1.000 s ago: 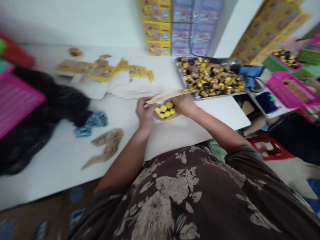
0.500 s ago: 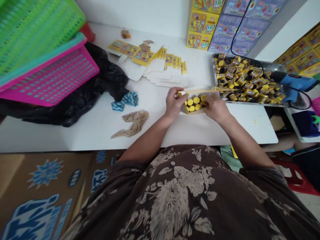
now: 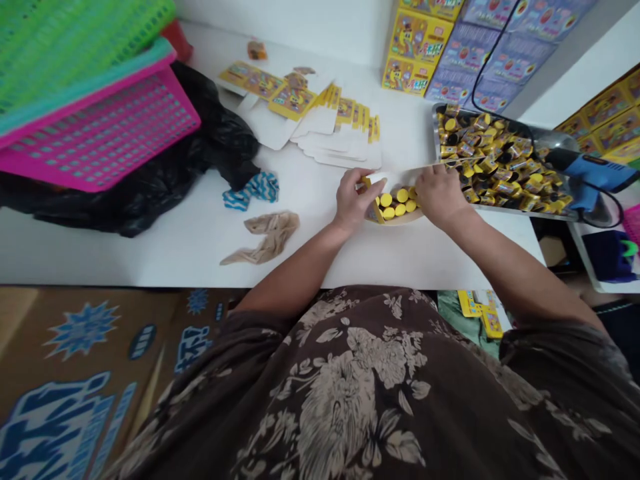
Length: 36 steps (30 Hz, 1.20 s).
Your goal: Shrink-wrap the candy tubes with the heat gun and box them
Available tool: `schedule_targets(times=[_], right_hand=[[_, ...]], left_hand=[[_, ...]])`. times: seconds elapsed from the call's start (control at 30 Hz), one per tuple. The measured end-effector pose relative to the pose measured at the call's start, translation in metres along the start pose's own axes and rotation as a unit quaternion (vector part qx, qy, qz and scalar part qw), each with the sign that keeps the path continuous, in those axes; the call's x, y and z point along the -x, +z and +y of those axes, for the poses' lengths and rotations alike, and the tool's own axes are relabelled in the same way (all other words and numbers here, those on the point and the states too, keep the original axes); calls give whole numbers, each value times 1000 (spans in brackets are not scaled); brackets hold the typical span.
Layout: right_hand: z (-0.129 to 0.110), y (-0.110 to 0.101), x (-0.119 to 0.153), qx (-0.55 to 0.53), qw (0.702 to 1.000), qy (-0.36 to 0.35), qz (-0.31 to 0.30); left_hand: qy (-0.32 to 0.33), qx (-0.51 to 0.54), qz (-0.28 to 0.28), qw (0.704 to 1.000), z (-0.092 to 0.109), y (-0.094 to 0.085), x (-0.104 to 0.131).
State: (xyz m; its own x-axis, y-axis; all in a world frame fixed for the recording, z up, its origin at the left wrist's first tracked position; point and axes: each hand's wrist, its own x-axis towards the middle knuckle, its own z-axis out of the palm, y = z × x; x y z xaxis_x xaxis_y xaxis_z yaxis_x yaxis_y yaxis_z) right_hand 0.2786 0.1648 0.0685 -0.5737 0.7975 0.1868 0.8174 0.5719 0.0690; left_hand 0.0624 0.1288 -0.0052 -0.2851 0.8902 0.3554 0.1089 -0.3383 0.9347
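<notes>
A small yellow carton [image 3: 371, 212] lies open on the white table in front of me, with several yellow-capped little tubs [image 3: 400, 209] standing in rows inside. My left hand [image 3: 354, 202] pinches its left end, thumb over the inner edge and fingers outside. At the right end, my right hand [image 3: 442, 195] has its fingers curled over the raised back flap and hides that corner. Just beyond it, a metal tray [image 3: 438, 143] holds a heap of loose tubs [image 3: 493, 157] with yellow caps and dark bottoms.
Flattened cartons [image 3: 340, 147] fan out behind the open one. Stacked yellow boxes [image 3: 413, 53] and purple boxes [image 3: 470, 57] stand at the back. A blue heat gun [image 3: 595, 170] rests on the tray's right end. Pink basket [image 3: 145, 127], black bag [image 3: 210, 127] and beige cloth [image 3: 275, 237] lie left.
My right hand has shifted from the tubs inside the carton's right end up to its back edge and flap. My left hand keeps its hold. The camera view has shifted slightly.
</notes>
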Motion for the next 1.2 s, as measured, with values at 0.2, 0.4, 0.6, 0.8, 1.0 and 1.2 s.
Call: schedule_targets(times=[0.2,0.4,0.6,0.8,1.0,1.2], right_hand=[[15,-13,6,-9,999,-33,-29],[11,-18,12,27,999,8,-39],[3,-3,2,38,998,51,-17],[6,-17,11,76,993,43,-84],[13,-18,22,87,994,16,-63],[-5,-13,11,59,995,58,-51]], left_hand=[[1,6,-2,1000,0,3,0],[20,-1,-5,1000,0,5,3],[22,1,-1,1000,0,6,3],[25,1,-4,1000,3,4,2],[5,23,-34,999,11,2,7],[-3,21,-35,999,12,-5,5]])
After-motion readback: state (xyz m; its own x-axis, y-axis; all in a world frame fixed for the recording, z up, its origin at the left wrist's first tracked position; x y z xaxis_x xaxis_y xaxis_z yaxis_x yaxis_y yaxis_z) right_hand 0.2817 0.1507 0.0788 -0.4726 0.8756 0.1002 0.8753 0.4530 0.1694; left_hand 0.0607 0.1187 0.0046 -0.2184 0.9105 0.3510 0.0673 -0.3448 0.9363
